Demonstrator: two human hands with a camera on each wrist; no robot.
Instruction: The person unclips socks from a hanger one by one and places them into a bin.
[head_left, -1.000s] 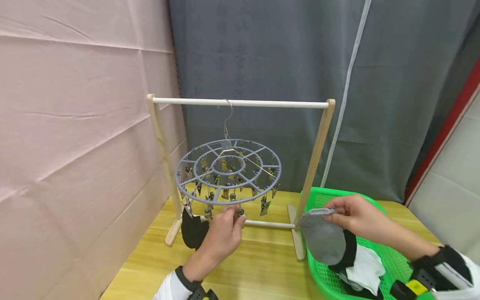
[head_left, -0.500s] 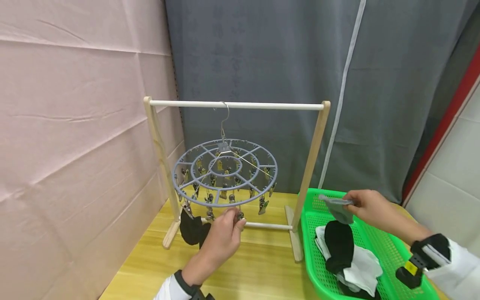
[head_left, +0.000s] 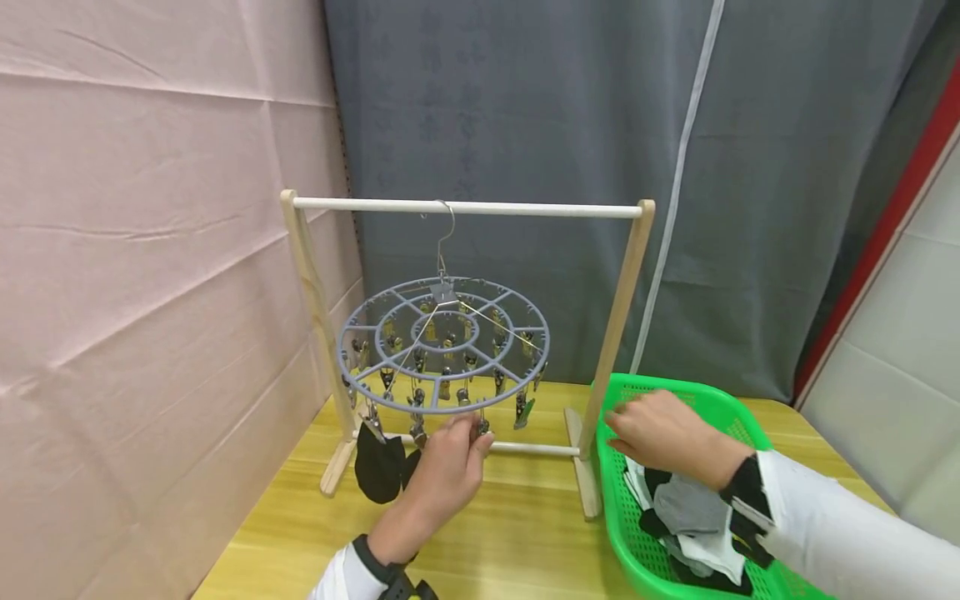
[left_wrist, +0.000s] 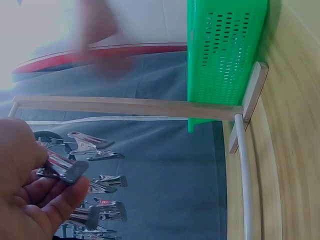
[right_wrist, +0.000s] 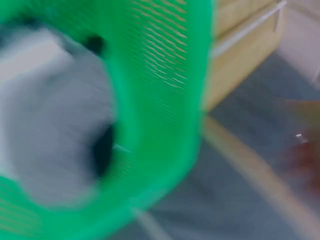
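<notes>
My left hand (head_left: 441, 471) pinches a metal clip (left_wrist: 67, 167) at the front edge of a round grey clip hanger (head_left: 442, 409). To the left of that hand, a black sock (head_left: 377, 468) hangs from other clips, partly covered by the hand. Over a green basket (head_left: 678, 386) hovers my right hand (head_left: 663, 435), fingers loosely curled, with no object visible in it. Below it a grey sock (head_left: 688, 505) lies on a pile of black, white and grey socks. In the left wrist view the right hand is a blur; the right wrist view is also blurred.
The hanger hooks over the white bar (head_left: 525, 208) of a small wooden rack (head_left: 626, 300). The rack's right foot (head_left: 583, 467) stands close beside the basket. A pinkish cloth wall (head_left: 165, 292) borders the left side, and a grey curtain (head_left: 510, 108) hangs behind.
The grey sock, earlier held up by my right hand, now lies on the pile in the basket. The right hand has let go and moved left. My left hand keeps its pinch.
</notes>
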